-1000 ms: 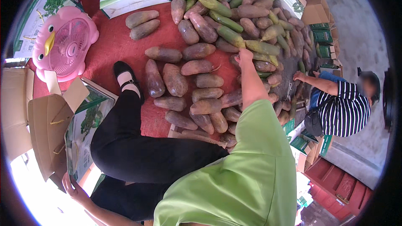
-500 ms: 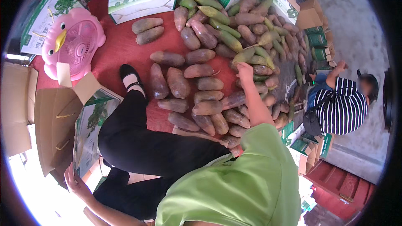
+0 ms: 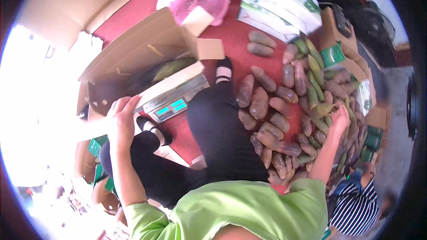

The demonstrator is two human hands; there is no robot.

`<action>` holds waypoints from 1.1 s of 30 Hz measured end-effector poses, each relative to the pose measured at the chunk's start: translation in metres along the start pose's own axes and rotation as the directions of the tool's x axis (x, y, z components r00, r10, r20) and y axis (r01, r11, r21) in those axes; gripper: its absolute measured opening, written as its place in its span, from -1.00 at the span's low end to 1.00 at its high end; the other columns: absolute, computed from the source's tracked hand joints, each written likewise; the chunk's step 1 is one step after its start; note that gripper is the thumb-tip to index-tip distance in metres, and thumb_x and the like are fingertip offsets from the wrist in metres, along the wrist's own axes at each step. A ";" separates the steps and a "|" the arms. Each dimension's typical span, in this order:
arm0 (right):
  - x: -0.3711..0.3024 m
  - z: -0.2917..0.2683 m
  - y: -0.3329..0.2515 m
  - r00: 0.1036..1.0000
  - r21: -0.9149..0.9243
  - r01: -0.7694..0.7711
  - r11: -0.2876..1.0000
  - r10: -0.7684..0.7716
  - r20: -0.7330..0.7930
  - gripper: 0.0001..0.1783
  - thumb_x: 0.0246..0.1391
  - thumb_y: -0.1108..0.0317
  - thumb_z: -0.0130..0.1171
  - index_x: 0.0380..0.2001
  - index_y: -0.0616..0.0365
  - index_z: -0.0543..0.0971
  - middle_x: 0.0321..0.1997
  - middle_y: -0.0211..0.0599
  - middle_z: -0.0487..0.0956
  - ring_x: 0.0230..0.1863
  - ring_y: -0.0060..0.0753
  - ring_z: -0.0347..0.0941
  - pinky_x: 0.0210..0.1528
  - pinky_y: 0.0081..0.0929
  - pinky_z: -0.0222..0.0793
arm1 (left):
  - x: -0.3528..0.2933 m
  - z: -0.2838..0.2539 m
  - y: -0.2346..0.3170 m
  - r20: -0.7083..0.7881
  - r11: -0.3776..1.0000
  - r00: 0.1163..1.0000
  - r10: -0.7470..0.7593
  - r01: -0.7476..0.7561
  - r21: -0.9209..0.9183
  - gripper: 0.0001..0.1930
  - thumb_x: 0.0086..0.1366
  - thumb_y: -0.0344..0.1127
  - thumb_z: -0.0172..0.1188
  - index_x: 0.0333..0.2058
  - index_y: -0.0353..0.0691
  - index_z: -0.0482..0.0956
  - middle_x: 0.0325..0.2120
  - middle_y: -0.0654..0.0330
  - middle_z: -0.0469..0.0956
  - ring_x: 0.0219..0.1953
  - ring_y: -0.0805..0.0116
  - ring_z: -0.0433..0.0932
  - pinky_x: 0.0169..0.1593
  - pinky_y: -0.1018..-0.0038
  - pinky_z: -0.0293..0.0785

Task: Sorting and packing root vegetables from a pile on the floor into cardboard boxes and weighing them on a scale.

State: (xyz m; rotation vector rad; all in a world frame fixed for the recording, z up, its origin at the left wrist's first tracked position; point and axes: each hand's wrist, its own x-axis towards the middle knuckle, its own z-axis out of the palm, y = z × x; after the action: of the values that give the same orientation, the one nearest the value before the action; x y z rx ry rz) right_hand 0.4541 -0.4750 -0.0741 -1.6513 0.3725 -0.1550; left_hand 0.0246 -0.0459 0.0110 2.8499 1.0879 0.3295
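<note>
My left hand (image 3: 121, 118) grips the rim of an open cardboard box (image 3: 138, 40), fingers curled over its edge. Inside the box a green radish (image 3: 173, 69) shows; the rest of the inside is dark. Beside the box's near wall is a digital scale (image 3: 171, 107) with lit displays. Over on the right, my right hand (image 3: 340, 116) is closed at the end of a yellowish-green radish (image 3: 322, 110) on the heap; its fingertips are slightly blurred. Purplish-brown radishes (image 3: 259, 103) lie in loose rows between my leg and the heap.
A pink bird-faced basket (image 3: 207, 0) stands on the red mat (image 3: 233, 31) ahead. White-and-green cartons (image 3: 284, 6) are stacked at the far side. A person in a striped top (image 3: 354, 209) is at the lower right. More open boxes (image 3: 104, 198) stand at the lower left.
My view has swung left, bringing the scale and the box's inside into sight. My left hand stays at the box; my right hand remains at the radish heap.
</note>
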 end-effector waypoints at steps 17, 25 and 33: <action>-0.283 0.257 -0.234 0.002 0.588 0.297 0.753 -0.616 0.788 -0.61 0.15 0.36 -0.09 -0.07 0.48 0.42 -0.59 -0.50 0.31 -0.56 -0.70 0.15 -0.35 -0.65 0.19 | -0.011 -0.005 -0.017 -0.015 0.990 0.999 0.051 -0.052 -0.133 -0.66 -0.06 -0.52 0.05 -0.22 -0.19 0.55 -0.32 0.21 0.48 -0.20 0.20 0.44 -0.10 0.33 0.37; -0.403 0.337 -0.115 -0.431 0.537 0.679 0.501 -0.321 0.843 -0.78 -0.13 0.32 -0.02 -0.54 0.08 0.62 -0.47 -0.18 0.59 -0.36 -0.11 0.51 -0.25 -0.25 0.40 | -0.002 -0.005 -0.014 0.002 0.985 0.994 0.108 -0.106 -0.134 -0.65 -0.08 -0.51 0.07 -0.23 -0.17 0.56 -0.33 0.19 0.49 -0.21 0.20 0.46 -0.12 0.35 0.39; -0.333 0.292 -0.089 -0.081 0.560 0.583 0.589 -0.643 0.761 -0.87 -0.08 0.44 0.09 -0.43 0.13 0.59 -0.42 -0.23 0.53 -0.36 -0.26 0.50 -0.30 -0.36 0.40 | 0.000 -0.001 -0.010 -0.019 0.992 0.995 0.097 -0.098 -0.075 -0.66 -0.02 -0.60 -0.02 -0.24 -0.23 0.57 -0.31 0.12 0.51 -0.22 0.14 0.49 -0.13 0.35 0.42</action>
State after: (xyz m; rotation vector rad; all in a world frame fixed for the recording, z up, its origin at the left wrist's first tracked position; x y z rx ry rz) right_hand 0.2481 -0.0839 0.0177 -1.4115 -1.4396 0.1749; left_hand 0.0180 -0.0391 0.0101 2.8436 0.9191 0.3913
